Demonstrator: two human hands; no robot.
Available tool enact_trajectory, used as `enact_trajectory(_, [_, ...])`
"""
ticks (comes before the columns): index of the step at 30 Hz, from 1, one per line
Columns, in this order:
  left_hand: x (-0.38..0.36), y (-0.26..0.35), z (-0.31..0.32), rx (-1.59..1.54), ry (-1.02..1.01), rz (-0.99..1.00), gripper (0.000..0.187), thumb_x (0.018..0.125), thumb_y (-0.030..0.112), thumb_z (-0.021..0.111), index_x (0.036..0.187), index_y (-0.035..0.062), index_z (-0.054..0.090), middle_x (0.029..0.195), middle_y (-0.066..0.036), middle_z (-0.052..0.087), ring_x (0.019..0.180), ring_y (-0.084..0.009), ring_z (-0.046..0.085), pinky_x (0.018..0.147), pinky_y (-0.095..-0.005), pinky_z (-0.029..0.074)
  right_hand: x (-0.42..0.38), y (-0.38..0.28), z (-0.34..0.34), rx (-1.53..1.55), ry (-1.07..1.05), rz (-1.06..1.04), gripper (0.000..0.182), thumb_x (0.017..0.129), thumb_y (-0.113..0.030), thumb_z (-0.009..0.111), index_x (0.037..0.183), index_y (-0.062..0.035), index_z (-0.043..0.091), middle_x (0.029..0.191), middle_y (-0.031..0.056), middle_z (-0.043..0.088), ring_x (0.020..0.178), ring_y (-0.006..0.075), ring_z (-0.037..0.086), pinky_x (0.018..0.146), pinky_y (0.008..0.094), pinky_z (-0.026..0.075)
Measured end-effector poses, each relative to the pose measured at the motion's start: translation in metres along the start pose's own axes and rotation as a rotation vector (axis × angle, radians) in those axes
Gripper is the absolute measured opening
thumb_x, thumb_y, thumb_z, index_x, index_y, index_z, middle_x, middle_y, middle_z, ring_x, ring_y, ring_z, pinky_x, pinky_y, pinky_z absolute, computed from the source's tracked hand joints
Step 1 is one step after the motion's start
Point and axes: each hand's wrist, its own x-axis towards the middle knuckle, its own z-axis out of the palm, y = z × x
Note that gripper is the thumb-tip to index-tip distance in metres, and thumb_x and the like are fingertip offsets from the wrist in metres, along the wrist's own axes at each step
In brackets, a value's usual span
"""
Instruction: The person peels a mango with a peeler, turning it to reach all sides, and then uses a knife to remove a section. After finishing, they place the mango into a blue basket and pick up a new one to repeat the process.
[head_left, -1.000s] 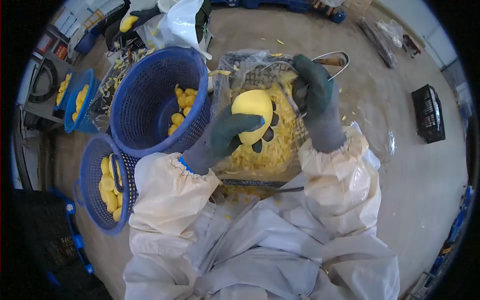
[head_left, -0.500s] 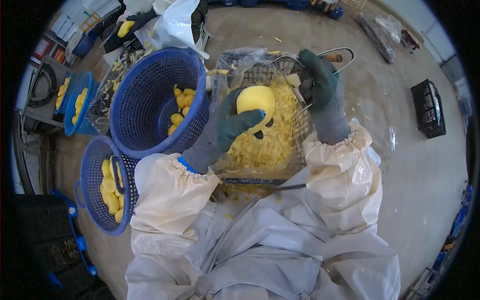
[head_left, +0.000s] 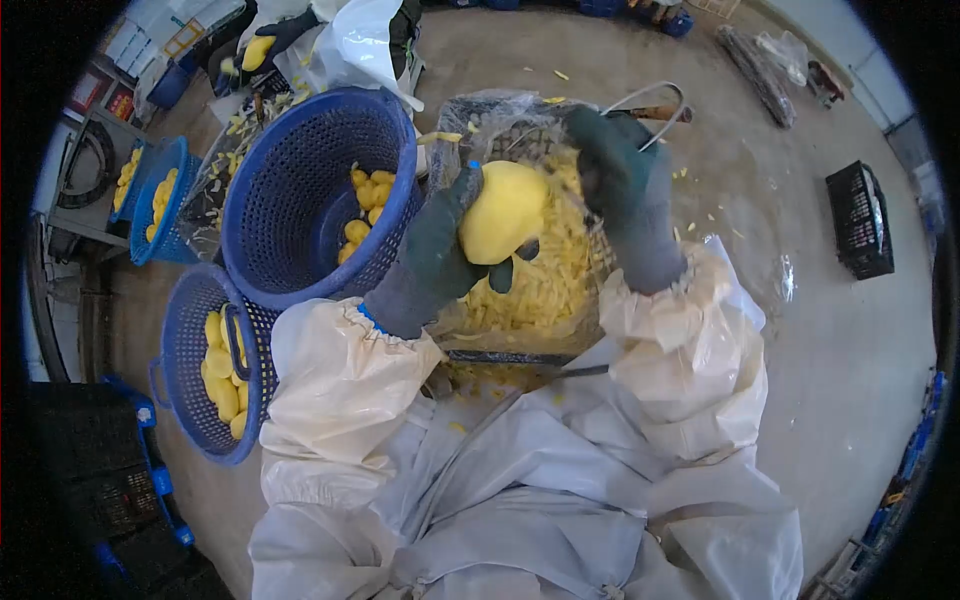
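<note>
Left hand [head_left: 432, 248] cupping yellow produce [head_left: 503, 212], right hand [head_left: 618, 165] clenching a tool [head_left: 672, 114].
A blue basket [head_left: 268, 200] is crowding the left sleeve [head_left: 340, 390], a crate [head_left: 510, 357] lying below.

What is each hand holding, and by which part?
Left hand: a large yellow item, cupped around its left side and near end. Right hand: a wooden-handled tool with a metal loop; blur hides where it is gripped.
</note>
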Motion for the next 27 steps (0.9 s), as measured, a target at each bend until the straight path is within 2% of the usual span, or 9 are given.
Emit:
enact_trajectory(1, [0.000, 0.001, 0.001, -0.019, -0.021, -0.008, 0.057, 0.095, 0.049, 0.043, 0.124, -0.0001, 0.048, 0.100, -0.021, 0.062, 0.070, -0.0260, 0.066, 0.043, -0.0309, 0.054, 0.014, 0.010, -0.002, -0.113, 0.208, 0.000, 0.022, 0.086, -0.027, 0.064, 0.080, -0.0049, 0.063, 0.060, -0.0014, 0.049, 0.053, 0.0066, 0.046, 0.047, 0.0227, 0.033])
enact_trajectory(4, [0.001, 0.005, 0.013, -0.053, 0.033, 0.001, 0.057, 0.094, 0.051, 0.042, 0.121, 0.0010, 0.050, 0.092, -0.017, 0.062, 0.063, -0.0233, 0.064, 0.040, -0.0296, 0.053, 0.019, 0.001, -0.012, 0.102, 0.271, 0.073, 0.022, 0.081, -0.024, 0.069, 0.074, -0.0025, 0.066, 0.062, 0.0004, 0.055, 0.054, 0.0093, 0.048, 0.050, 0.0262, 0.037])
enact_trajectory(9, [0.000, 0.006, 0.009, -0.117, 0.121, -0.163, 0.054, 0.094, 0.052, 0.043, 0.116, 0.0037, 0.054, 0.081, -0.013, 0.061, 0.054, -0.0186, 0.059, 0.039, -0.0252, 0.050, -0.006, -0.011, 0.004, -0.130, -0.048, 0.052, 0.017, 0.081, -0.016, 0.069, 0.072, -0.0031, 0.063, 0.063, -0.0008, 0.057, 0.052, 0.0080, 0.048, 0.048, 0.0240, 0.035])
enact_trajectory(13, [0.001, 0.010, 0.014, -0.184, 0.040, -0.160, 0.051, 0.095, 0.052, 0.041, 0.112, 0.0058, 0.056, 0.080, -0.011, 0.062, 0.052, -0.0156, 0.058, 0.036, -0.0217, 0.045, 0.030, 0.026, -0.016, 0.250, 0.309, 0.108, 0.011, 0.081, -0.010, 0.067, 0.078, -0.0002, 0.064, 0.063, -0.0010, 0.056, 0.050, 0.0085, 0.048, 0.046, 0.0249, 0.035])
enact_trajectory(17, [0.001, 0.009, 0.014, -0.151, 0.131, -0.177, 0.051, 0.095, 0.052, 0.039, 0.110, 0.0065, 0.056, 0.080, -0.010, 0.062, 0.051, -0.0131, 0.057, 0.035, -0.0205, 0.042, -0.007, -0.016, 0.001, 0.153, -0.060, 0.090, 0.023, 0.084, -0.026, 0.064, 0.073, -0.0062, 0.061, 0.058, -0.0024, 0.051, 0.048, 0.0063, 0.043, 0.045, 0.0225, 0.029])
enact_trajectory(20, [0.000, 0.009, 0.010, -0.173, 0.053, -0.239, 0.051, 0.095, 0.053, 0.040, 0.111, 0.0068, 0.056, 0.079, -0.010, 0.062, 0.051, -0.0131, 0.058, 0.038, -0.0205, 0.045, 0.004, 0.000, 0.003, 0.035, 0.103, 0.151, 0.022, 0.085, -0.026, 0.063, 0.074, -0.0064, 0.061, 0.057, -0.0029, 0.050, 0.050, 0.0049, 0.043, 0.045, 0.0218, 0.030])
enact_trajectory(21, [-0.001, 0.008, 0.011, -0.193, 0.038, -0.214, 0.052, 0.095, 0.053, 0.040, 0.111, 0.0068, 0.056, 0.079, -0.010, 0.062, 0.051, -0.0131, 0.058, 0.038, -0.0203, 0.045, 0.023, 0.033, -0.011, -0.217, 0.247, -0.089, 0.021, 0.086, -0.024, 0.062, 0.074, -0.0061, 0.060, 0.058, -0.0035, 0.049, 0.050, 0.0043, 0.042, 0.046, 0.0215, 0.030])
enact_trajectory(24, [0.000, 0.011, 0.014, -0.235, 0.060, -0.142, 0.055, 0.094, 0.055, 0.041, 0.114, 0.0058, 0.055, 0.079, -0.009, 0.062, 0.052, -0.0130, 0.058, 0.038, -0.0198, 0.046, 0.016, 0.003, -0.017, 0.148, 0.164, 0.118, 0.021, 0.087, -0.022, 0.061, 0.075, -0.0050, 0.061, 0.060, -0.0029, 0.051, 0.051, 0.0050, 0.043, 0.047, 0.0212, 0.031])
enact_trajectory(27, [0.000, 0.008, 0.022, -0.237, 0.177, -0.148, 0.059, 0.093, 0.057, 0.042, 0.116, 0.0035, 0.054, 0.080, -0.008, 0.062, 0.052, -0.0134, 0.058, 0.037, -0.0198, 0.044, -0.011, -0.011, 0.001, 0.021, -0.043, -0.059, 0.019, 0.086, -0.022, 0.062, 0.078, -0.0047, 0.062, 0.063, -0.0014, 0.052, 0.051, 0.0050, 0.045, 0.047, 0.0200, 0.032])
